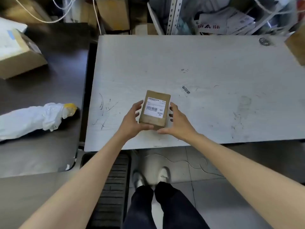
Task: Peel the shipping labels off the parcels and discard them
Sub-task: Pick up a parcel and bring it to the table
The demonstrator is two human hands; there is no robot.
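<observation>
small cardboard parcel near the front edge of the grey worktop, its shipping label fully stuck. left hand and right hand flank it, fingers spread, thumbs at its near end. peeling unstarted; discarding remains.

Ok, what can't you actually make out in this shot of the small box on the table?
Head view only:
- Label: small print too small and blurred.
- Box: underside hidden.
- Left hand, right hand: grip unclear, fingertips behind the box.
- Carton: cut off at the right edge.
</observation>
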